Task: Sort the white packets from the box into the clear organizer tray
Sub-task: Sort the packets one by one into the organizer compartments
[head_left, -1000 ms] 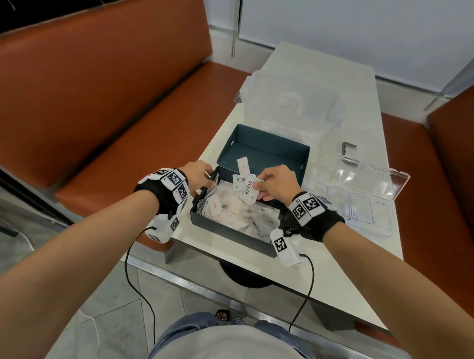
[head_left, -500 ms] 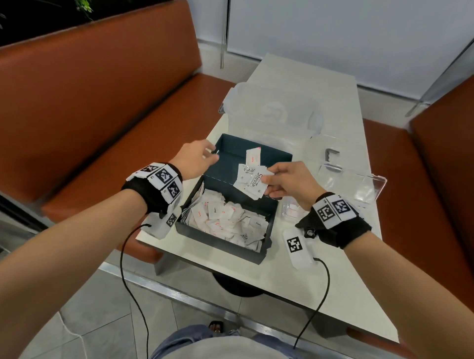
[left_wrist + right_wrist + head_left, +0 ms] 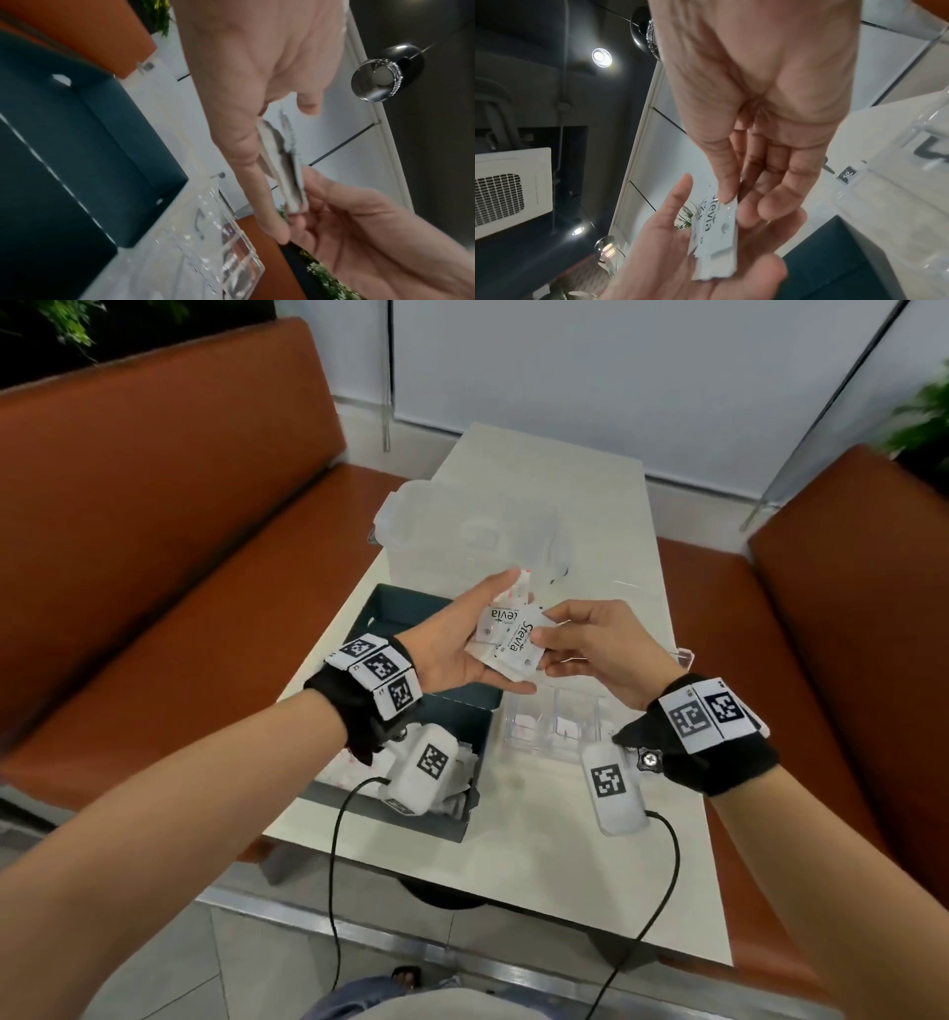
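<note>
- Nearest: two bare forearms with black wristbands bearing square coded tags, cabled white units hanging below.
- Dark box [image 3: 464, 819] on the pale surface [image 3: 534, 855], white packets inside mostly hidden under the left wrist.
- Just right of the box: clear organizer tray [image 3: 552, 729] under the right wrist, a few packets in its compartments.
- Above the box: left hand [image 3: 457, 642] palm up, fingers straight, cradling a small stack of white packets [image 3: 506, 639] marked "Stevia".
- Right hand [image 3: 595, 649] pinching the same stack, thumb on top, fingers beneath.
- Farther back: frosted lidded container [image 3: 462, 531]; orange bench seats either side.
</note>
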A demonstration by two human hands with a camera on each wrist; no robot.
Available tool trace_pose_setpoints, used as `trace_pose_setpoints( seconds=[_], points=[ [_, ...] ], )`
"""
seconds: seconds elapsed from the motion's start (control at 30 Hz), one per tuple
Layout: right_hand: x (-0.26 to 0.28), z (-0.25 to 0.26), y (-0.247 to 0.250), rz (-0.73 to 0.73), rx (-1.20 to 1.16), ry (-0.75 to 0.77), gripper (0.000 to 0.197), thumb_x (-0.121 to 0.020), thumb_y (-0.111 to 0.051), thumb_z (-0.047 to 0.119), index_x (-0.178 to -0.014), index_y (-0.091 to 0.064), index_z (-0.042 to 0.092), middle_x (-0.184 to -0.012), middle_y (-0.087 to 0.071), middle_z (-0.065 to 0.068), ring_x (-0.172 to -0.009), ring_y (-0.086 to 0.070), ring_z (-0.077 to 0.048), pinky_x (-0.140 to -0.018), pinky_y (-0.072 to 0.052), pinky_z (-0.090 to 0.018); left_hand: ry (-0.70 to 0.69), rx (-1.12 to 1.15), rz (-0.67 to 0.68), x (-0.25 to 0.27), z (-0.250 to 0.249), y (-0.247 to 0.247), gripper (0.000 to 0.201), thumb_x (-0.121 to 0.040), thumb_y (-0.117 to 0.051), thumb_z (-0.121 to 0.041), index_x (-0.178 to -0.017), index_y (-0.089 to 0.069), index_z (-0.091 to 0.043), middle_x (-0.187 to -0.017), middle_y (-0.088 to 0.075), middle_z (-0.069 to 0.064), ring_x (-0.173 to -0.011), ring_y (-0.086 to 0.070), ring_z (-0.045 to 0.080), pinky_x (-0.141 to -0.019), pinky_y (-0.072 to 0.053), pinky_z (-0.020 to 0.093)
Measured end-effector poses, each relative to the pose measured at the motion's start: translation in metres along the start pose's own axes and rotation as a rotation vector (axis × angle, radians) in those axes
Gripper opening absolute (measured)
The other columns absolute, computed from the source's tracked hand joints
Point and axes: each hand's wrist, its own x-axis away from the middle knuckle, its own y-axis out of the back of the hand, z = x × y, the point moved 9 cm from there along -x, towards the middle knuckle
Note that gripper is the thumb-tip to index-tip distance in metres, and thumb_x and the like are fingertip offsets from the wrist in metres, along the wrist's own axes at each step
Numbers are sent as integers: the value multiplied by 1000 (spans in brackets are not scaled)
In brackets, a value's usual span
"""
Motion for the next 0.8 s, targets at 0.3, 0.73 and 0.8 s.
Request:
trace_pose_setpoints(
  seconds=[0.3, 0.73, 0.8],
  points=[
    [11, -11, 65, -215, 90, 51, 23, -83, -70, 2, -104, -66, -6, -89, -68, -15, -63, -61, -15, -62, -60, -30, -45, -7, -34, -32, 10, -46, 28, -100, -43, -3, -124, -56, -9, -106, -68, 15, -88, -71, 26, -66, -61, 39],
    [11, -57, 145, -370, 99, -43, 15, -86, -68, 6, -101, -66, 4, -79, -67, -10, -62, -61, -16, -57, -54, -24, -26, -34, -172, -56, 38, -46, 29, -99, -50, -6, -128, -50, -2, -112, -67, 22, -84, -72, 28, -62, -61, 35],
    [6, -71, 154, -397, 168, -94, 17, -87, -67, 7, -104, -66, 3, -85, -69, -11, -64, -64, -15, -57, -54, -24, -30, -31, -206, -57, 40, -39, 30, -99, -50, -6, -129, -49, -2, -112, -67, 23, -85, -72, 29, -62, -60, 35]
  ],
)
